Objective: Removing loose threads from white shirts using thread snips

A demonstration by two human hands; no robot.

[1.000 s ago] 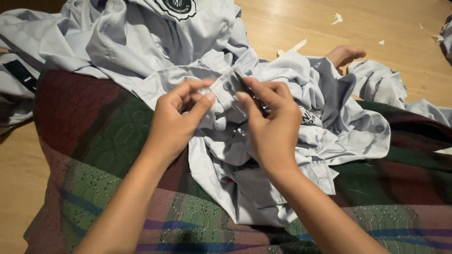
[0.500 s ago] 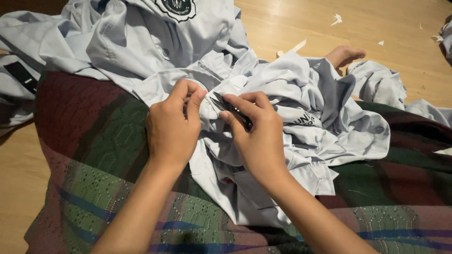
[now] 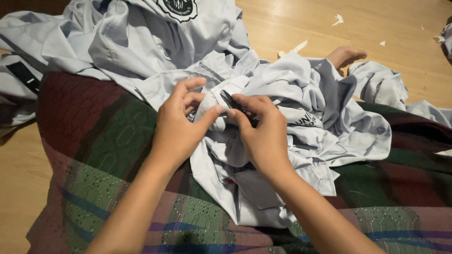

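Note:
A crumpled pale grey shirt (image 3: pixel 301 89) lies over my lap on a dark red and green patterned cloth (image 3: pixel 94 141). My left hand (image 3: pixel 181 127) pinches a fold of the shirt between thumb and fingers. My right hand (image 3: pixel 263 131) grips a small thin black tool (image 3: pixel 230 99) whose tip rests against the same fold. The two hands touch at the fingertips. What kind of tool it is cannot be told.
A second pale grey shirt with a dark round badge (image 3: pixel 179 7) is heaped at the top left. My bare foot (image 3: pixel 346 55) shows beyond the shirt on the wooden floor (image 3: pixel 376 23), where small white scraps (image 3: pixel 338 19) lie.
Both hands have drawn closer together and lower on the shirt. The fold they held stretched between them is now bunched, and the black tool sits against it.

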